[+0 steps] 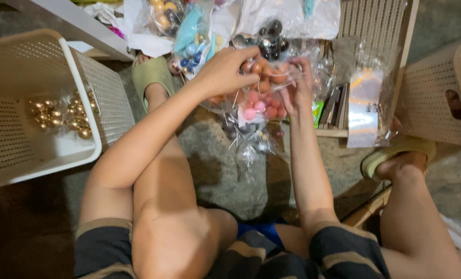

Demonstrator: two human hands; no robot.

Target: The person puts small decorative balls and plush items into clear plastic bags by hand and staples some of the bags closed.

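- Bag (264,95) of small balls, clear plastic, is hanging between both hands above the concrete floor (215,165), in front of the knees; pink and orange balls are showing through the film.
- Left hand (225,70) is curling over the top of the bag, fingertips pinching at an orange ball (256,67) near the opening; grip looks closed on it, though the film is blurring the contact.
- Right hand (297,85) is gripping the bag's right edge, fingers closed on the crinkled plastic.
- Handling, as judged: bag is looking light and limp, with slippery film that will be sagging wherever it is unsupported; balls are likely hard, smooth and prone to rolling out if the mouth is tipping.
- Best hold seems to be the gathered film at the mouth, with a second hand under the bulge of balls.
- White basket (85,77) is sitting to the left, well apart, with gold balls (57,116) lying inside.
- More bags of blue and dark balls are lying just beyond the hands; a clear sleeve (365,108) is resting to the right.
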